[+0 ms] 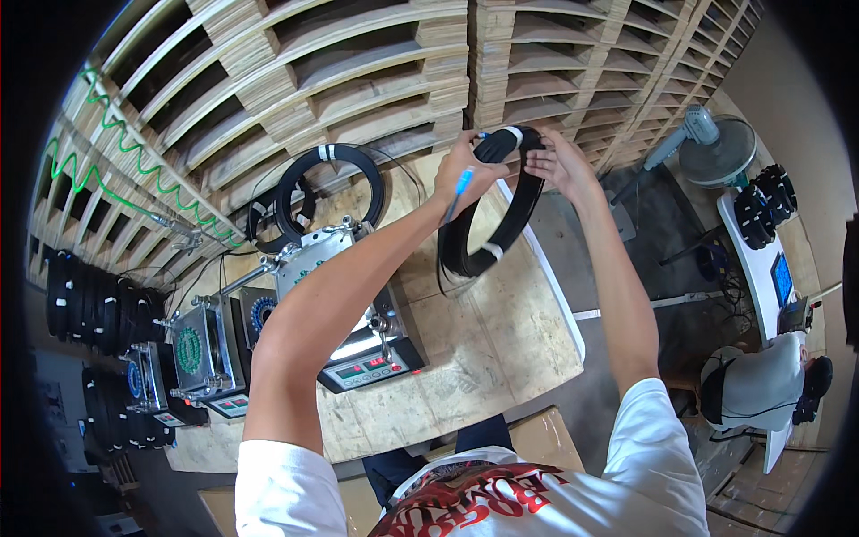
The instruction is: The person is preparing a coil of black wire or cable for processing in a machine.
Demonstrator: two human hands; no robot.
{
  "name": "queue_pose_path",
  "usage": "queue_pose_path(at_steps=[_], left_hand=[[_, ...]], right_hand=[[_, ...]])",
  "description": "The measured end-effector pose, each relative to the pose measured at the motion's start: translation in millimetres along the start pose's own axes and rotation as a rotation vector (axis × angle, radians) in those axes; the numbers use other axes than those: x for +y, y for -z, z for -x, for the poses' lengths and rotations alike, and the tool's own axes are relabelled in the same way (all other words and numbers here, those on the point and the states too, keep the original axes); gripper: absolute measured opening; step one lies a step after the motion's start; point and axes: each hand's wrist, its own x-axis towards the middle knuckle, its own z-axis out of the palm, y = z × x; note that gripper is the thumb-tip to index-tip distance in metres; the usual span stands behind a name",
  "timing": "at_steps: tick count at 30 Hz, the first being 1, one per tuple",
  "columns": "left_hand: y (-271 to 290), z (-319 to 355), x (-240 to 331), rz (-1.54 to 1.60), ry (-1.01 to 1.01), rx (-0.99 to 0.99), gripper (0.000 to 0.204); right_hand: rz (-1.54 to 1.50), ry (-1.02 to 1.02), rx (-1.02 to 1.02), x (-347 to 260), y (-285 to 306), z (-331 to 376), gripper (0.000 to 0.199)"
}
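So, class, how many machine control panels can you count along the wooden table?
3 visible: one panel right of the left elbow, a second left of it, a third farthest left. The arm may hide others.

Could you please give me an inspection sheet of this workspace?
Surface: worn wooden tabletop, marked and stained.
In hand: black coil with white ties, raised above the tabletop.
Clutter: metal device with a lit display, more devices to its left; another black ring behind it.
Hands: left hand grips the coil's top; right hand is at its upper right, grip unclear.
Cables: blue-tipped cable end at the left hand; green spiral hose at left.
Surroundings: stacked wooden pallets behind, fan and seated co-worker at right.
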Motion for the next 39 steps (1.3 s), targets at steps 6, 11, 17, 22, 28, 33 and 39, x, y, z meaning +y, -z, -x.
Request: queue_pose_path(at_steps=[6,11,17,22,28,33,39], left_hand=[[32,72,64,0.345,0.119,-0.057,0.084],[85,144,88,0.505,0.024,0.121,0.086],[117,229,89,0.800,-0.186,0.086,0.090],[192,281,77,0.952,-0.403,-0.020,0.076],[250,330,60,0.837,-0.253,0.129,0.058],[257,370,22,0.645,-0.115,0.449,0.031],[229,394,-50,0.707,0.097,0.755,0.032]], right_hand=[[0.502,0.410,0.243,16,80,63,0.043],[0.222,0.089,0.159,118,48,132,0.061],[-0.281,0.296,0.047,105,-56,183,0.063],[-0.145,0.514,0.071,39,-108,226,0.042],[0.265,0.673,-0.169,11,-168,278,0.035],[0.682,0.653,-0.317,16,-215,281,0.038],[1.303,1.007,-0.353,33,-249,257,0.061]])
